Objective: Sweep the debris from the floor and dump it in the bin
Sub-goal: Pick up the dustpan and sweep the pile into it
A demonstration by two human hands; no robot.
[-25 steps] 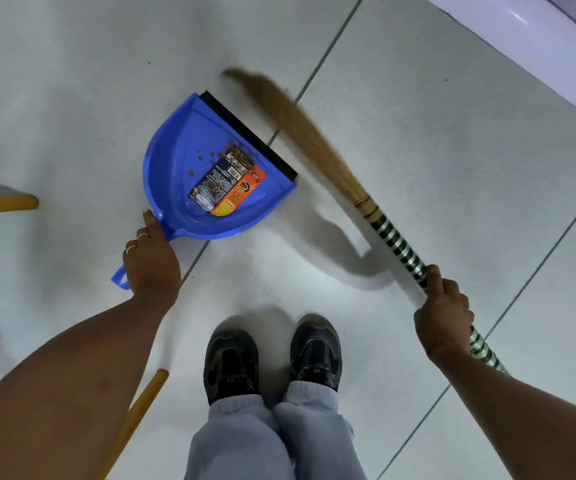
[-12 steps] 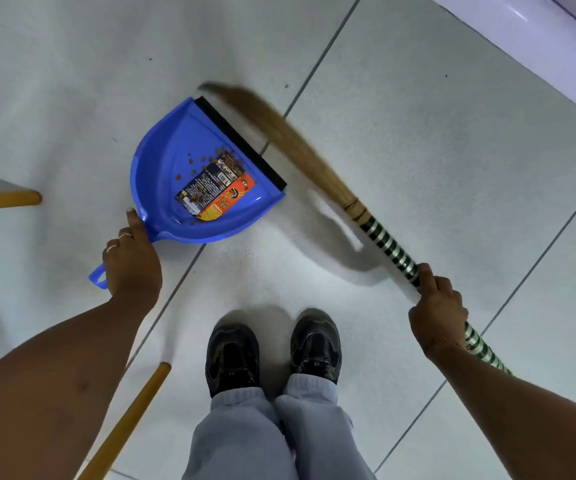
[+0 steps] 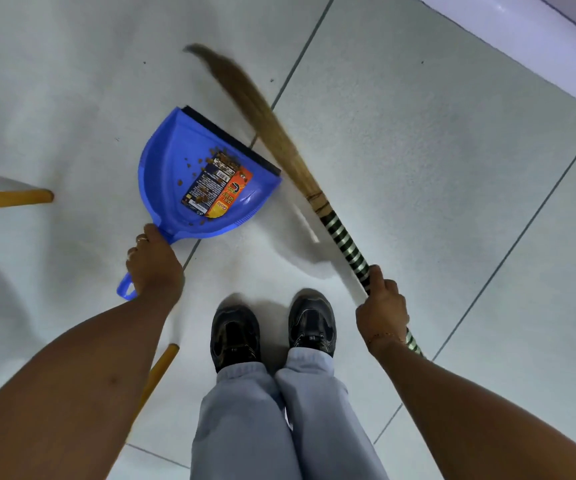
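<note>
Nearest, the left hand (image 3: pixel 155 263) is clenched round the blue dustpan's (image 3: pixel 172 161) handle, the right hand (image 3: pixel 382 308) round the striped broom (image 3: pixel 343 242). Brown crumbs (image 3: pixel 207 188) already lie in the pan, by its black lip; the bristles are beside that lip. A few specks (image 3: pixel 272 80) remain on the pale tiled floor (image 3: pixel 435 168). No bin in sight, so dumping is left.

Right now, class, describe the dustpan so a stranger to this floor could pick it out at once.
Start at the pale tiled floor ahead of the black shoes. Left of the broom, the left hand grips a dustpan by its handle. It is the only bright blue thing, with a black lip, an orange label and brown crumbs inside.
</note>
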